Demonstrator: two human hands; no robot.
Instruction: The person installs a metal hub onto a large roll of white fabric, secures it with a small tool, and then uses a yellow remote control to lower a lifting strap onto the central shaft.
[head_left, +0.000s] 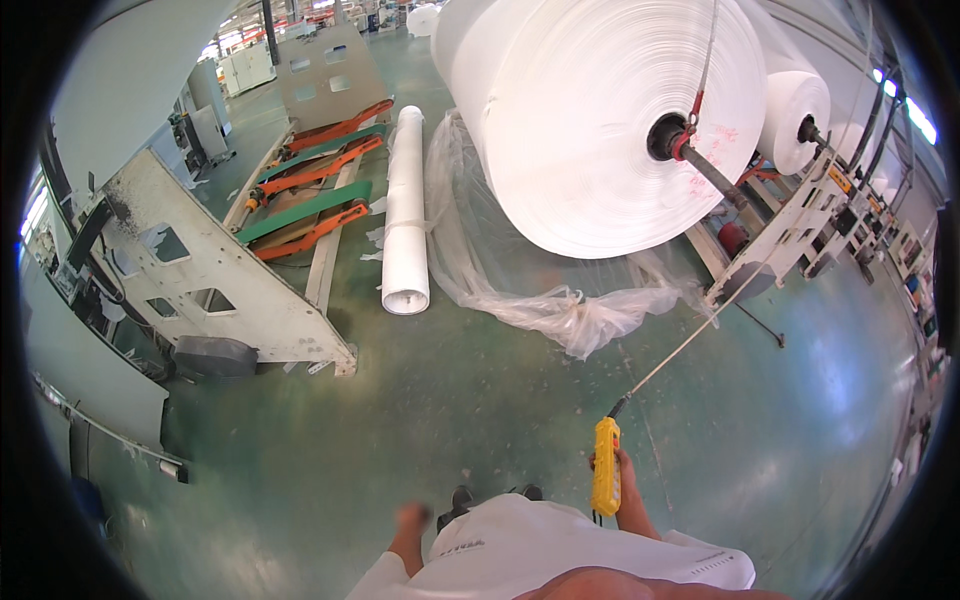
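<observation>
Green factory floor extends under a huge white material roll, which hangs on a dark shaft. Right hand is closed around a yellow pendant controller, well below the roll; its cable runs up toward the roll. Left hand is blurred, holds nothing visible, and its finger spread cannot be determined. Crumpled clear plastic sheet lies beneath the roll. Left of the roll, a narrow white tube lies on the floor, with a grey machine frame further left.
</observation>
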